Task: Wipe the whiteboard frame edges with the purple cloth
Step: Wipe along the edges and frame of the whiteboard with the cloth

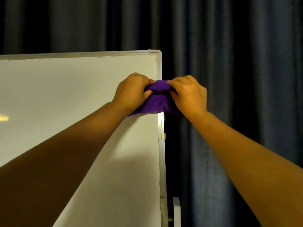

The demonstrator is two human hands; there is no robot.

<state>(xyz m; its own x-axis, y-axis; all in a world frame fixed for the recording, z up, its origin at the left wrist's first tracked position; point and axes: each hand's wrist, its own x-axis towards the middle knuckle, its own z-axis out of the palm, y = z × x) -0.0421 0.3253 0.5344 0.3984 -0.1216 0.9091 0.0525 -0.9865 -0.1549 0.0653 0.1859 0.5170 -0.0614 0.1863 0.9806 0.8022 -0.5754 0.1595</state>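
A purple cloth (pixel 157 97) is bunched over the right vertical frame edge (pixel 161 145) of the whiteboard (pixel 65 89), a short way below its top right corner. My left hand (pixel 132 92) grips the cloth's left side, in front of the board surface. My right hand (pixel 188 95) grips its right side, just past the frame. Both hands pinch the cloth between them, and it hides that stretch of frame. The top frame edge (pixel 82 54) runs left from the corner.
Dark pleated curtains (pixel 237 63) hang behind and to the right of the board. A pale stand post (pixel 177 212) shows low down beside the frame. A small clip (pixel 163 135) sits on the right frame edge below the cloth.
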